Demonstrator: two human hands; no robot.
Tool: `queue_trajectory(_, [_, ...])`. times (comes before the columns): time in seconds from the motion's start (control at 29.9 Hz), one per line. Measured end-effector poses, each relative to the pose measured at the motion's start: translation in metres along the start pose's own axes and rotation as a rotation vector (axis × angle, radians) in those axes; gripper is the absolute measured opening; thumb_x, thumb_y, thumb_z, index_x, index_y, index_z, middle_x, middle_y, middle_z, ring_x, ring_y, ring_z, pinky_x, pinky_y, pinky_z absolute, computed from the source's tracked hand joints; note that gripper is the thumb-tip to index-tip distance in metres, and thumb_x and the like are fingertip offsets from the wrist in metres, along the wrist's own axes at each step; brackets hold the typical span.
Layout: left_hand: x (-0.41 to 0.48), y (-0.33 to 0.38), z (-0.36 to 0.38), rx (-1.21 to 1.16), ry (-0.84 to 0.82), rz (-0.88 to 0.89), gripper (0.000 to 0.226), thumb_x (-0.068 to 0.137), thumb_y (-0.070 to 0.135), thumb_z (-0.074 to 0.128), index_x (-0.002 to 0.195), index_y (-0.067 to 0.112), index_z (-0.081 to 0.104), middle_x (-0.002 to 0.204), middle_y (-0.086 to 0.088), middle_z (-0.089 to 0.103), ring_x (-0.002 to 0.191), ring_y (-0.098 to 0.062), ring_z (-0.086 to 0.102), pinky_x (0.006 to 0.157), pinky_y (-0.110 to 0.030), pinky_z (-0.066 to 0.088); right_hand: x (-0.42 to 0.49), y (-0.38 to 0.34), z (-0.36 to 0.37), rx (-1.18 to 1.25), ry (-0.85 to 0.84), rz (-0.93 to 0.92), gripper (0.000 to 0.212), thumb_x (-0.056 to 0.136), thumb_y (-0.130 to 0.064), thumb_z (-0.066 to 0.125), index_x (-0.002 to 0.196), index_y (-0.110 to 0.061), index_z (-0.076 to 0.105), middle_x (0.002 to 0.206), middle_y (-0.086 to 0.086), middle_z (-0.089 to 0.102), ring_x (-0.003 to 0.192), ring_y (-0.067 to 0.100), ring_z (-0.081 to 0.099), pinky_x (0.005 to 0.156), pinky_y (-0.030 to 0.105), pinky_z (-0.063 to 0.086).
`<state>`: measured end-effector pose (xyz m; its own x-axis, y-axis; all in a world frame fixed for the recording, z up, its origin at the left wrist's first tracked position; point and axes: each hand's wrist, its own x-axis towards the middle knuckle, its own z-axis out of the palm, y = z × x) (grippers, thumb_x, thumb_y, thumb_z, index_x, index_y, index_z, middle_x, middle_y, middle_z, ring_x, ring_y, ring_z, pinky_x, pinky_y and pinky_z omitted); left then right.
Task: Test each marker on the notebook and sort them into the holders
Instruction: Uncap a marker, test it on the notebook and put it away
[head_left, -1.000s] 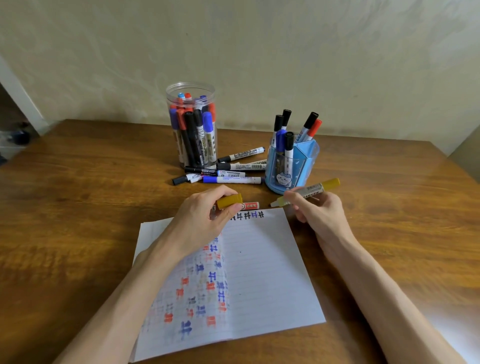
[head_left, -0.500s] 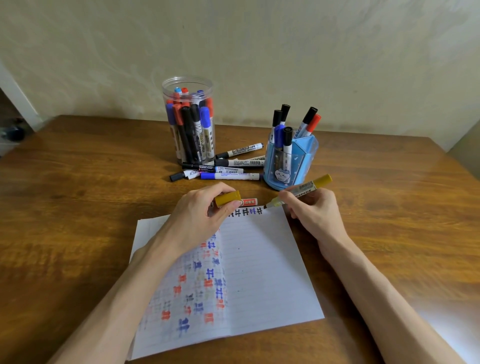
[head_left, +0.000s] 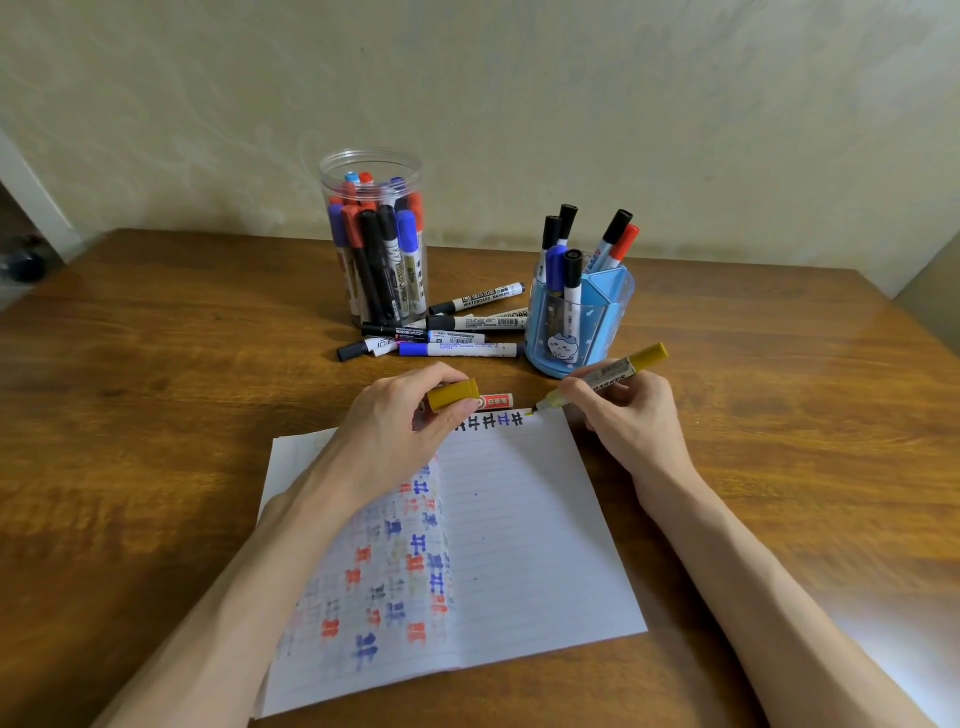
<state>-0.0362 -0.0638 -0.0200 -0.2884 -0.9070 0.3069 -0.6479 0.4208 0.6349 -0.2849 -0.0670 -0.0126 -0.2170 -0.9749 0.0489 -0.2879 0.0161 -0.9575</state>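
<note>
An open notebook (head_left: 530, 530) lies nearest on the wooden tabletop (head_left: 156, 415). Its left page is crowded with red, blue and black test marks, and its lined right page is mostly bare. A short row of dark marks runs along the top edge. The left hand (head_left: 395, 431) rests on the upper left page, its fingers curled round a yellow cap (head_left: 452, 395). The right hand (head_left: 628, 415) grips an uncapped yellow marker (head_left: 613, 371), tip down on the page's top edge beside that row. A red-labelled marker (head_left: 496, 401) lies just beyond the cap. Farther back, loose markers (head_left: 467, 335) lie between a clear jar (head_left: 374, 244) packed with markers and a blue holder (head_left: 597, 312) with several standing in it.
</note>
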Motion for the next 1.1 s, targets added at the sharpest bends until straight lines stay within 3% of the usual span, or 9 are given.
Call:
queue_trajectory(0.13, [0.0001, 0.0005, -0.0002, 0.001, 0.002, 0.001, 0.027, 0.098, 0.047, 0.06, 0.118, 0.03, 0.064, 0.1, 0.018, 0.068, 0.092, -0.004, 0.065, 0.075, -0.031, 0.057, -0.0005, -0.0009, 0.0003, 0.025, 0.002, 0.007, 0.008, 0.091, -0.023, 0.077, 0.083, -0.024, 0.074, 0.077, -0.015, 0.077, 0.072, -0.002, 0.069, 0.075, 0.029, 0.06])
queue_trajectory(0.37, [0.0001, 0.0002, -0.0001, 0.006, 0.003, 0.009, 0.029, 0.097, 0.051, 0.057, 0.116, 0.03, 0.064, 0.098, 0.017, 0.068, 0.089, -0.005, 0.065, 0.073, -0.035, 0.057, -0.0003, 0.0021, 0.0007, -0.044, -0.064, -0.046, 0.002, 0.091, -0.024, 0.078, 0.092, -0.022, 0.077, 0.084, -0.01, 0.079, 0.08, 0.0, 0.072, 0.068, 0.018, 0.056])
queue_trajectory(0.64, [0.0006, -0.0019, 0.0004, 0.006, 0.001, 0.008, 0.033, 0.096, 0.054, 0.056, 0.118, 0.03, 0.064, 0.099, 0.017, 0.068, 0.089, -0.006, 0.066, 0.073, -0.037, 0.058, 0.002, 0.0048, 0.0008, -0.01, -0.002, 0.001, 0.005, 0.088, -0.024, 0.077, 0.09, -0.021, 0.078, 0.086, -0.006, 0.079, 0.089, 0.015, 0.075, 0.083, 0.036, 0.065])
queue_trajectory(0.87, [0.0, -0.0013, 0.0002, 0.01, -0.004, 0.003, 0.033, 0.096, 0.053, 0.056, 0.118, 0.03, 0.063, 0.1, 0.017, 0.068, 0.089, -0.005, 0.066, 0.073, -0.036, 0.059, 0.0011, 0.0051, 0.0031, -0.025, -0.012, -0.016, 0.011, 0.09, -0.029, 0.079, 0.096, -0.021, 0.079, 0.084, -0.007, 0.079, 0.077, 0.003, 0.071, 0.069, 0.02, 0.056])
queue_trajectory(1.1, [0.0008, -0.0008, 0.0003, 0.019, -0.006, 0.007, 0.031, 0.097, 0.052, 0.056, 0.118, 0.031, 0.063, 0.098, 0.016, 0.067, 0.088, -0.005, 0.066, 0.072, -0.036, 0.058, 0.0003, 0.0039, 0.0041, -0.079, -0.044, -0.014, 0.004, 0.087, -0.023, 0.077, 0.089, -0.02, 0.079, 0.081, -0.009, 0.079, 0.079, 0.004, 0.073, 0.065, 0.018, 0.055])
